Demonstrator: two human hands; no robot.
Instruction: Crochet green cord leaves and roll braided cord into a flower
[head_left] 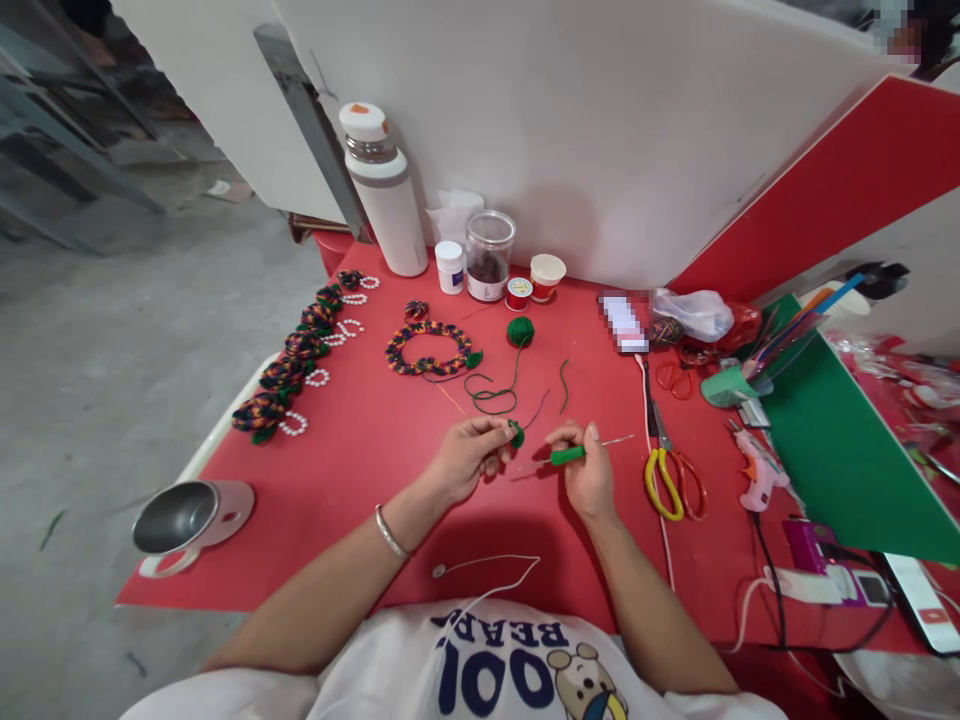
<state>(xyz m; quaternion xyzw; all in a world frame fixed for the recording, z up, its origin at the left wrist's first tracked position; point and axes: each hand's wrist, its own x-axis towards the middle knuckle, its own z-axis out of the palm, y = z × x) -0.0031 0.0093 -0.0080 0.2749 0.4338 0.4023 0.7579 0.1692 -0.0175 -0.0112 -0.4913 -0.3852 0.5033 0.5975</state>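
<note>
My left hand pinches a small green crocheted piece just above the red table. Green yarn runs from the piece in loops back to a small green yarn ball. My right hand is closed round a green-handled crochet hook, whose metal tip points right. The two hands sit close together near the table's middle. A silver bangle is on my left wrist.
A multicoloured crocheted ring and a row of crocheted pieces with pearl loops lie at left. White flask, jars and a cup stand at the back. Yellow scissors, glue gun, metal cup.
</note>
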